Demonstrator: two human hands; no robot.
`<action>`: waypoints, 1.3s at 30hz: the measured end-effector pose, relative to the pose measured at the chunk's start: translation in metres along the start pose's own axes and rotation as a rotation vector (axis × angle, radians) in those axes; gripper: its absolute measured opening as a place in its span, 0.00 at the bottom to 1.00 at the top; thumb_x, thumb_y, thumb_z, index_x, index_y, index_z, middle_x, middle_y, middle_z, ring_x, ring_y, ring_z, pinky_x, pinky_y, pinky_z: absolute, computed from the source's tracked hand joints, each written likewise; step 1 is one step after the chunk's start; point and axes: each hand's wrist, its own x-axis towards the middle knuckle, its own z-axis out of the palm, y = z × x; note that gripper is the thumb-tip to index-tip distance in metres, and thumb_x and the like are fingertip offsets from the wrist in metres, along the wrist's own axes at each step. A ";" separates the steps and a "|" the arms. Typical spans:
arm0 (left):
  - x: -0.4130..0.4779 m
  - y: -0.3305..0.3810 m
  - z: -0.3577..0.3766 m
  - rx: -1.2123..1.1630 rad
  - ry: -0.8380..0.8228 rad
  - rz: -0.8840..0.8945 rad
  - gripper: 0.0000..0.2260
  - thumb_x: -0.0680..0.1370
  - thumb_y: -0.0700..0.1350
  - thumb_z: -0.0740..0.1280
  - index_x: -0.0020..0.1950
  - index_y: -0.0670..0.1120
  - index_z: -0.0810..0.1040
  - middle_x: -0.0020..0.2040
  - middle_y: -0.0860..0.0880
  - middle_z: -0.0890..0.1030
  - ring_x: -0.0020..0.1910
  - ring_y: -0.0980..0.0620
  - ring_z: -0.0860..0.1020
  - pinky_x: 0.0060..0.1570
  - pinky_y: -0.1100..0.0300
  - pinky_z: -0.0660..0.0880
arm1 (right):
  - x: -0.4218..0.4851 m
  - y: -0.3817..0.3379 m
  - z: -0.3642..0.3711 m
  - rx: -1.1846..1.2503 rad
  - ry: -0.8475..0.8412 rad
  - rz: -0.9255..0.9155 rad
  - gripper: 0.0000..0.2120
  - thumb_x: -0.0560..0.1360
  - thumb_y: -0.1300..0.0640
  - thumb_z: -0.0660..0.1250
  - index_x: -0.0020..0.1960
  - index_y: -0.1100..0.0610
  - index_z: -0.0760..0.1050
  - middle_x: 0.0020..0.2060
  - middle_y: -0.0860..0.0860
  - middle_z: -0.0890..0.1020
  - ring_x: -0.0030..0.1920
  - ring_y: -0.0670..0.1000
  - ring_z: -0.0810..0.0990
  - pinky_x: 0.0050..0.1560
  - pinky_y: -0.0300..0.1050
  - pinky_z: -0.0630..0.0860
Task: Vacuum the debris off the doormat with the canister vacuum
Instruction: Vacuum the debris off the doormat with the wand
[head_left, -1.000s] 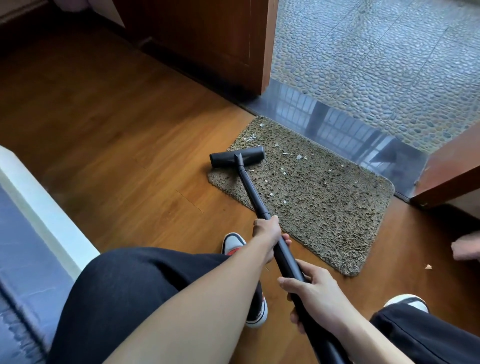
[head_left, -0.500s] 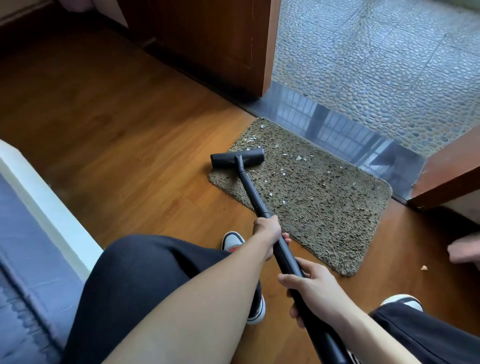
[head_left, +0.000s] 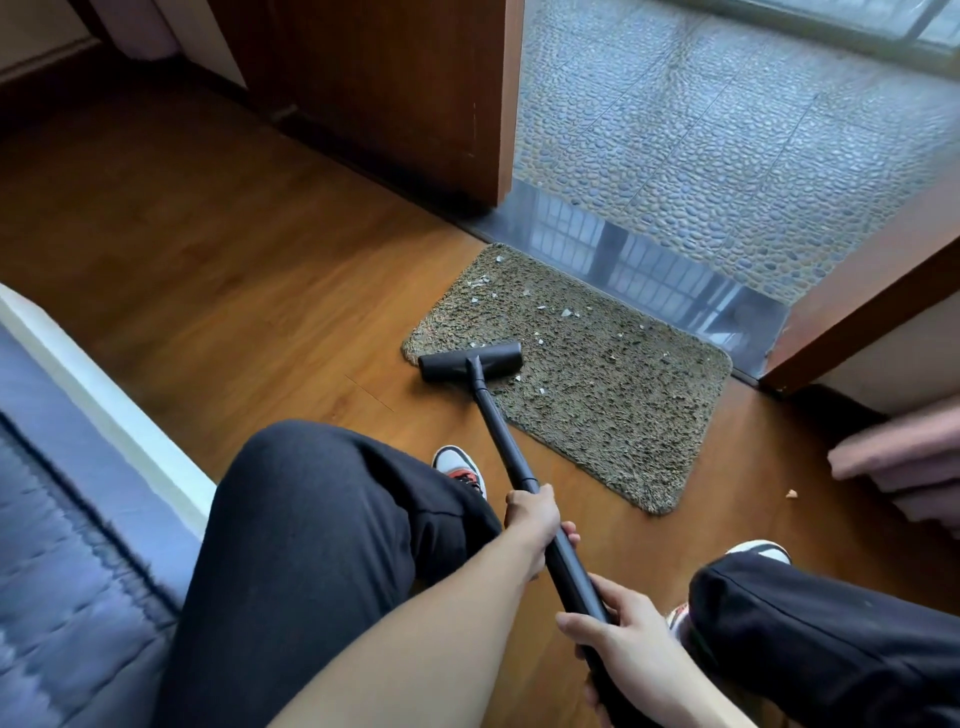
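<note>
Both hands are clamped on the tube (head_left: 498, 431), left hand (head_left: 532, 525) ahead of right hand (head_left: 623, 642), nozzle (head_left: 470, 361) resting on the doormat's (head_left: 613, 415) left edge at 12 o'clock from the person. Most white bits (head_left: 480, 281) lie beyond it, so I'd say a fast shove could flick them onto the wood floor (head_left: 260, 312) or bunch the mat. One crumb (head_left: 791, 494) sits off-mat at 3 o'clock; a knee (head_left: 311, 493) crowds the tube at 9.

I am wrapping my left hand (head_left: 535, 519) around the wand (head_left: 498, 431), with my left arm reaching forward. My right hand (head_left: 626, 642) is gripping the same wand just behind the left, nearer my body, fingers curling round it.
</note>
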 end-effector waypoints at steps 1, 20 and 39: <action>-0.002 -0.001 0.000 0.007 -0.004 0.001 0.15 0.84 0.48 0.58 0.64 0.38 0.68 0.32 0.44 0.73 0.21 0.50 0.72 0.24 0.63 0.74 | -0.002 0.003 0.002 0.006 0.008 -0.003 0.14 0.76 0.60 0.71 0.57 0.44 0.78 0.31 0.56 0.77 0.24 0.57 0.77 0.24 0.43 0.73; 0.047 0.060 0.003 -0.030 0.007 0.032 0.08 0.83 0.44 0.60 0.55 0.39 0.69 0.33 0.44 0.71 0.26 0.49 0.71 0.22 0.63 0.73 | 0.059 -0.041 0.008 0.027 0.050 -0.017 0.07 0.78 0.60 0.69 0.53 0.49 0.78 0.34 0.56 0.76 0.23 0.55 0.77 0.24 0.42 0.74; 0.010 0.012 0.023 0.055 -0.004 -0.031 0.17 0.83 0.48 0.58 0.67 0.37 0.70 0.32 0.44 0.74 0.22 0.50 0.73 0.24 0.63 0.75 | 0.011 -0.005 -0.015 0.041 0.030 0.064 0.17 0.78 0.59 0.70 0.65 0.48 0.74 0.37 0.59 0.77 0.24 0.56 0.78 0.24 0.42 0.74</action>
